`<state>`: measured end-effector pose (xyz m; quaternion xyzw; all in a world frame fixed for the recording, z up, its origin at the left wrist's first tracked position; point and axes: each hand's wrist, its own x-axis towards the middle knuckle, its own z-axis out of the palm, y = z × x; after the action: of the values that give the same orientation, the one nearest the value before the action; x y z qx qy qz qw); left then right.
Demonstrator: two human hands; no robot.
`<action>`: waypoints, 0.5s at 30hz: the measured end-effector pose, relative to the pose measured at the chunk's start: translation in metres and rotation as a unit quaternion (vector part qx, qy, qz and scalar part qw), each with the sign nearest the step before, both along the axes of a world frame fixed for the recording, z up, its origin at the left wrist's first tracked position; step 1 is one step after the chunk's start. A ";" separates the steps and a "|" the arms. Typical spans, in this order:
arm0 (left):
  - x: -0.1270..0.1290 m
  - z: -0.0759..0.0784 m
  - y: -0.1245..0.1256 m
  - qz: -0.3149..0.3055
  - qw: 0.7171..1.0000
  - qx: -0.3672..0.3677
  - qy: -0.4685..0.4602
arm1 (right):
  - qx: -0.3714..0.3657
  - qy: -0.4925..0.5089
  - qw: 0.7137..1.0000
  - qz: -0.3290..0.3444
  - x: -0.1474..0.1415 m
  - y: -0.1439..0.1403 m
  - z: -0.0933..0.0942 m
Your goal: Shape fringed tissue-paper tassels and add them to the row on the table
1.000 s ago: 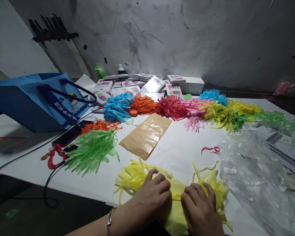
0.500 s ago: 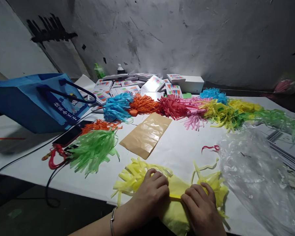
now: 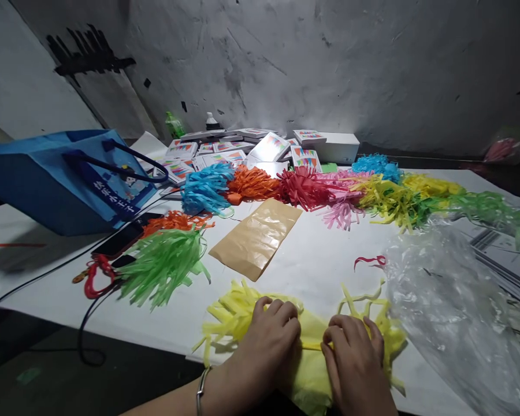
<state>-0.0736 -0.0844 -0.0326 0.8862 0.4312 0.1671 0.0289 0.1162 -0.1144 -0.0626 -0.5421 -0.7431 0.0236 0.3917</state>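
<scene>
- Left hand (image 3: 271, 338): palm down at the near table edge, fingers curled and knuckles raised, fingertips pressed onto the yellow fringed tissue paper (image 3: 312, 358). Wrist enters from the lower left with a thin metal bracelet (image 3: 201, 390) on it.
- Right hand (image 3: 355, 361): also palm down, just beside the left, fingers bent and closed onto the same yellow paper. Thumb tips nearly meet over a tight rolled band of paper between the hands.
- Grip state: both hands closed on the paper's solid middle, pinching it rather than lying flat (how hard, cannot tell).
- The yellow paper lies on the white table (image 3: 312, 260), directly under both hands; cut fringe fans out left of the left hand and right of the right hand.
- Just beyond the grip: a tan flat packet (image 3: 256, 238), well clear of the fingers.
- Far left of the grip: a green tassel (image 3: 164, 266), an orange one (image 3: 175, 221) behind it, a dark phone (image 3: 121, 240), a red hook-like piece (image 3: 93, 274) and a blue bag (image 3: 56, 179).
- Right of the right hand, near it: crumpled clear plastic bag (image 3: 450, 312); a red paper scrap (image 3: 368, 261) beside its edge.
- Far beyond: a row of coloured tassels (image 3: 312, 188), then small printed boxes (image 3: 242, 151) against the wall.
</scene>
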 end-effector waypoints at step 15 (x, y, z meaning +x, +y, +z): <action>0.003 0.001 0.006 -0.110 0.987 0.104 -0.047 | 0.129 -0.096 0.983 0.085 -0.009 0.015 -0.001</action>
<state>-0.0703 -0.0785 -0.0311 0.9174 0.3099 0.2483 -0.0250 0.1068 -0.0993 -0.0637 -0.4215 -0.8175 -0.0917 0.3817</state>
